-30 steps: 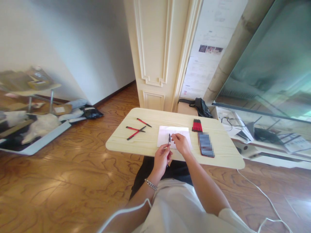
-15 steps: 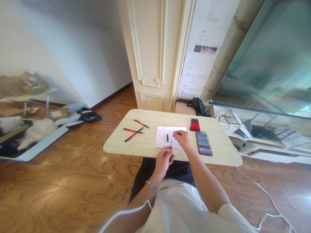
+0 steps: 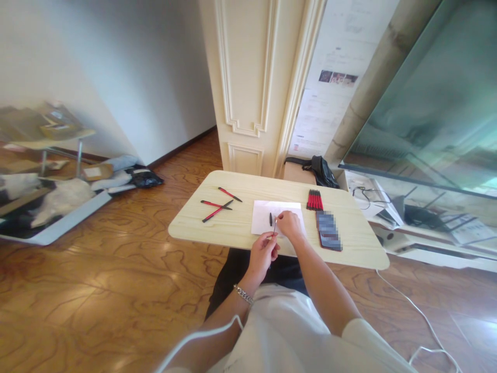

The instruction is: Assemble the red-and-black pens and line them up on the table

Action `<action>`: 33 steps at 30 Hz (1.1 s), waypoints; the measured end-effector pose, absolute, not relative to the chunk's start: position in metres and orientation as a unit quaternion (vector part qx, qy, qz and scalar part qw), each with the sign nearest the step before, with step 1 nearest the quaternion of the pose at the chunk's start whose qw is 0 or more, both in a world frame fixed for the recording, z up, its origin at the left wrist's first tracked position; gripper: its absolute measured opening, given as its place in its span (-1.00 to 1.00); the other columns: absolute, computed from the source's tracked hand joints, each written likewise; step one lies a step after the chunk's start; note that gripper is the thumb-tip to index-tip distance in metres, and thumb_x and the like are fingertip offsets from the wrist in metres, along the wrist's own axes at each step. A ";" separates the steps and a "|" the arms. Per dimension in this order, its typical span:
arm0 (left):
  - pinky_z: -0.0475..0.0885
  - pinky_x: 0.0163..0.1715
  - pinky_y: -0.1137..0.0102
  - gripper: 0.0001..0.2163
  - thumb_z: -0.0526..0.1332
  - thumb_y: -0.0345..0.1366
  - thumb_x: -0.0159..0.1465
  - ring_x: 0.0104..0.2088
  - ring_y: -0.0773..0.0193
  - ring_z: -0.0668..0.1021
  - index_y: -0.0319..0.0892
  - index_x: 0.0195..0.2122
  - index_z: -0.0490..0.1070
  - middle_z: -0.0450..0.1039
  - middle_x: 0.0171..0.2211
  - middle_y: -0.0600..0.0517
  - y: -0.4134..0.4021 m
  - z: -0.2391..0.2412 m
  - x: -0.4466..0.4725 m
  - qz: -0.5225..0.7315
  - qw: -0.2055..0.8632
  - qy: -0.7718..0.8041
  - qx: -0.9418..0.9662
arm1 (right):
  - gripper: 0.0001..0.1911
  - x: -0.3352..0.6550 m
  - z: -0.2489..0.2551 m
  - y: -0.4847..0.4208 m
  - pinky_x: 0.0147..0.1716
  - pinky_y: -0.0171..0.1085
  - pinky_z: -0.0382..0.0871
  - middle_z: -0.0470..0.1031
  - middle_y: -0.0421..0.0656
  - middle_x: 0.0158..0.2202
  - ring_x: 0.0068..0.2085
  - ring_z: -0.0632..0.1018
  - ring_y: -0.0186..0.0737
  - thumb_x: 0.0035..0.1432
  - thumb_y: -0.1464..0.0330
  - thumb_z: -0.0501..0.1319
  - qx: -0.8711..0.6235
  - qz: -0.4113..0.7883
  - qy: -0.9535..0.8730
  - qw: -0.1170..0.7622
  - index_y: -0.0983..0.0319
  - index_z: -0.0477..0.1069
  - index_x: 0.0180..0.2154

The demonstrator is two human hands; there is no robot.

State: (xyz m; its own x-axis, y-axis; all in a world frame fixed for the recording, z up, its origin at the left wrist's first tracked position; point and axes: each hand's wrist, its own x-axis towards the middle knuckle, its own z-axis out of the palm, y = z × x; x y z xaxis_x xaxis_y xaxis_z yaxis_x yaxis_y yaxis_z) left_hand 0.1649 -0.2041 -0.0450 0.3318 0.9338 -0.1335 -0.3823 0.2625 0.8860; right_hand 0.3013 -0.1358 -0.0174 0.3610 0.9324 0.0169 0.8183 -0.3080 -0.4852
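Observation:
My left hand [image 3: 264, 253] is closed around a red pen body at the near edge of the small wooden table [image 3: 217, 235]. My right hand [image 3: 289, 224] pinches the thin refill [image 3: 275, 226] that sticks out of that pen, over a white sheet of paper [image 3: 261, 220]. A small black pen tip piece [image 3: 271, 218] lies on the paper just left of my right hand. Three red and black pens [image 3: 217, 205] lie loose on the left of the table. A bundle of several red pens [image 3: 315, 200] lies at the back right.
A phone [image 3: 329, 231] lies right of the paper. A black bag [image 3: 320, 172] sits behind the table by a cream pillar. A glass TV stand with cables is at the right. Clutter and a low rack lie on the wooden floor at the left.
The black tip piece left my hands and now lies on the paper. My right hand has taken hold of the thin refill sticking out of the pen in my left hand.

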 end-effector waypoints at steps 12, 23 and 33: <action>0.09 -0.73 0.55 -0.64 0.25 -0.08 0.14 -0.70 0.47 0.32 -0.24 -0.15 0.38 0.36 -0.59 0.10 -0.205 -0.049 0.169 0.475 0.705 0.328 0.412 | -0.62 0.295 -0.023 -0.201 -0.43 -0.34 0.26 0.50 -0.19 -0.47 -0.43 0.44 -0.28 0.11 0.08 0.14 -0.606 0.338 -0.561 0.451 0.25 0.50 -0.37; 0.09 -0.70 0.54 -0.60 0.27 -0.06 0.12 -0.67 0.46 0.34 -0.24 -0.13 0.38 0.37 -0.56 0.09 -0.210 -0.044 0.171 0.452 0.712 0.340 0.417 | -0.62 0.336 -0.019 -0.155 -0.56 -0.36 0.13 0.46 -0.16 -0.56 -0.57 0.36 -0.36 0.07 0.11 0.14 -0.667 0.305 -0.499 0.461 0.30 0.51 -0.45; 0.09 -0.71 0.53 -0.60 0.29 -0.06 0.10 -0.68 0.45 0.35 -0.23 -0.15 0.40 0.38 -0.58 0.09 -0.207 -0.042 0.167 0.456 0.720 0.343 0.395 | -0.76 0.319 -0.023 -0.136 -0.36 -0.32 0.21 0.59 -0.04 -0.36 -0.30 0.54 -0.17 0.06 0.22 0.20 -0.760 0.132 -0.589 0.241 0.22 0.57 -0.36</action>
